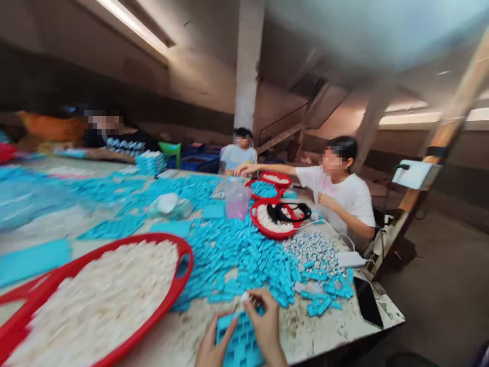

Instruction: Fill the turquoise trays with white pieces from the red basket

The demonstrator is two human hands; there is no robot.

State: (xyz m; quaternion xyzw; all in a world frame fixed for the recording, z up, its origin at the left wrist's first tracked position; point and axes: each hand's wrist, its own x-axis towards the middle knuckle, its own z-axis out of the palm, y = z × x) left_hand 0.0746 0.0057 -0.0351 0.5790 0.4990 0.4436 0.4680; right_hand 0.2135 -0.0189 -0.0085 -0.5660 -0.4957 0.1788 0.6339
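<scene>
A blue plastic grid tray (239, 342) lies at the near table edge, steadied from the left by my left hand (213, 346), whose fingers curl on its side. Over the tray's top edge, my right hand (265, 321) pinches a small white piece (245, 296). Just beyond my hands spreads a big heap of small blue plastic parts (248, 255). A large red basket (182, 278) full of small white pieces sits to the left of my hands.
A pile of white-and-blue assembled pieces (313, 250) and a black phone (367, 302) lie at the right corner. More red baskets (272, 220) stand farther back. A person in white (344, 193) reaches across the table; two more people sit behind.
</scene>
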